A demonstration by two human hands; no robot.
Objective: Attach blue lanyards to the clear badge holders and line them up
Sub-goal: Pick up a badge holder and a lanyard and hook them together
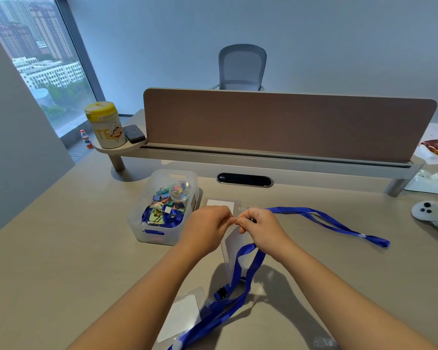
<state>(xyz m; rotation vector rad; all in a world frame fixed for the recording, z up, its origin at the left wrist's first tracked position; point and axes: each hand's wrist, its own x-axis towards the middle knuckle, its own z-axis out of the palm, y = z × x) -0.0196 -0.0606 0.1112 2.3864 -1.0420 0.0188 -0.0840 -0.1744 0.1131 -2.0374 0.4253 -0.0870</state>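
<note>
My left hand (208,232) and my right hand (261,228) meet above the desk, fingertips pinched together. Between them hangs a clear badge holder (232,251) with a white insert, its top edge in my left fingers. My right fingers hold the clip end of a blue lanyard (248,269) that loops down to the desk. A second badge holder (220,204) lies flat behind my hands, with another blue lanyard (334,223) stretched out to its right. A third badge holder (181,317) lies near the front edge, beside the hanging lanyard's tail.
A translucent bin (162,210) of binder clips and blue lanyards stands left of my hands. Behind runs a raised shelf with a brown divider (283,125), a yellow-lidded canister (105,125) and an eraser. A white controller (430,213) lies at the right.
</note>
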